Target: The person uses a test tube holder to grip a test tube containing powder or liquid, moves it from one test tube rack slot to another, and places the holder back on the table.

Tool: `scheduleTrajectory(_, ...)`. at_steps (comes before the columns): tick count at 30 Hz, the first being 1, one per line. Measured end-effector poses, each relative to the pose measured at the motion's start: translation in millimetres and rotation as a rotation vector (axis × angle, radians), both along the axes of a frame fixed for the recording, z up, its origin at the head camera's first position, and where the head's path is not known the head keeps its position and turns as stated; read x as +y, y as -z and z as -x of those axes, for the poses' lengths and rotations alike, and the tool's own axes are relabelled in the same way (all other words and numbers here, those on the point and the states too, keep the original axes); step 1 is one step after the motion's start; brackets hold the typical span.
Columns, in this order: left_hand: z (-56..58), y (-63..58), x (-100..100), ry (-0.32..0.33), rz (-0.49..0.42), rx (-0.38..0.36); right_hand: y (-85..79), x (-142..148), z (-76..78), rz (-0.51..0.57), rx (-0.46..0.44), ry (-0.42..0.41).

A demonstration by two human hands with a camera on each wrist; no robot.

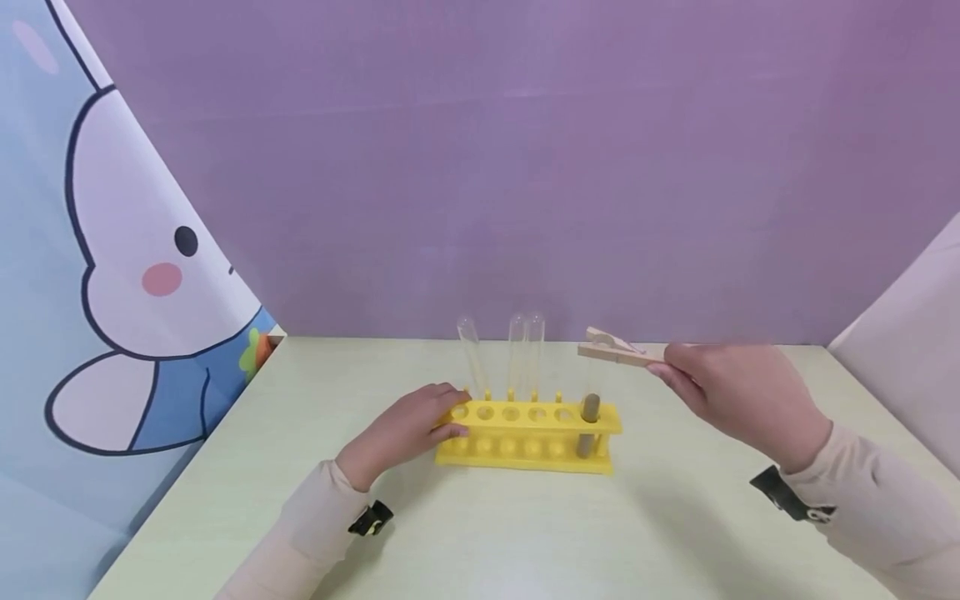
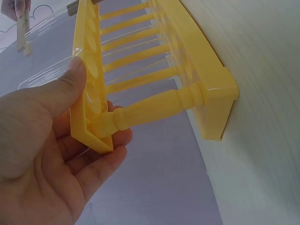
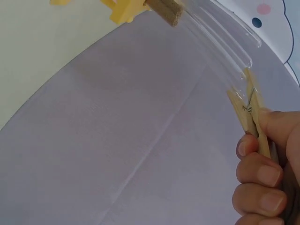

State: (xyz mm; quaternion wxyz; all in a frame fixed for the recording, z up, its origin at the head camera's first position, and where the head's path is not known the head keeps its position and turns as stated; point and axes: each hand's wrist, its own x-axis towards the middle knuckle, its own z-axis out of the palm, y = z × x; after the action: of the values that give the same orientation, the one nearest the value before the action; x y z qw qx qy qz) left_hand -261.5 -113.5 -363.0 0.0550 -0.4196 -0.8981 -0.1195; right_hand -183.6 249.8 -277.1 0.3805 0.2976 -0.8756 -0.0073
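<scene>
On the table stands a yellow test tube rack point(image 1: 525, 414). My left hand point(image 1: 408, 429) grips its left end; in the left wrist view the thumb point(image 2: 70, 86) presses one side of the top plate and fingers curl under the other. My right hand point(image 1: 738, 396) grips a wooden test tube clamp point(image 1: 630, 357). The clamp's jaws stand spread at the upper end of a clear test tube point(image 1: 591, 408) with brown material in its lower part, in the rack's rightmost hole. Whether the jaws touch the glass I cannot tell.
Behind the rack's holes, clear test tubes point(image 1: 517, 354) stand upside down on the back pegs, the leftmost one point(image 1: 471, 354) leaning. A purple backdrop point(image 1: 525, 183) rises behind the pale table point(image 1: 360, 367). A cartoon-printed cloth point(image 1: 150, 208) hangs at the left.
</scene>
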Motion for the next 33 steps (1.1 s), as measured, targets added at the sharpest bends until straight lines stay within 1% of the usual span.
scheduleTrajectory(8, -0.5, 1.0, 0.7, -0.005, 0.000, -0.013, 13.7, 1.2, -1.1, 0.005, -0.020, 0.031)
scheduleTrajectory(14, -1.6, 0.4, 0.8, -0.008, 0.000, -0.024, 25.4, 1.4, -0.8, 0.011, -0.023, 0.029)
scheduleTrajectory(21, 0.6, -0.1, 1.1, 0.008, 0.003, -0.004, 32.8, 2.4, -1.9, 0.006, -0.051, 0.040)
scheduleTrajectory(26, 2.2, -0.2, 0.9, 0.004, 0.000, -0.008, 36.8, 2.6, -0.5, 0.012, -0.044, 0.037)
scheduleTrajectory(33, 1.5, 0.2, 0.1, -0.003, 0.001, -0.017, 47.1, 3.0, 0.6, 0.011, -0.051, 0.039)
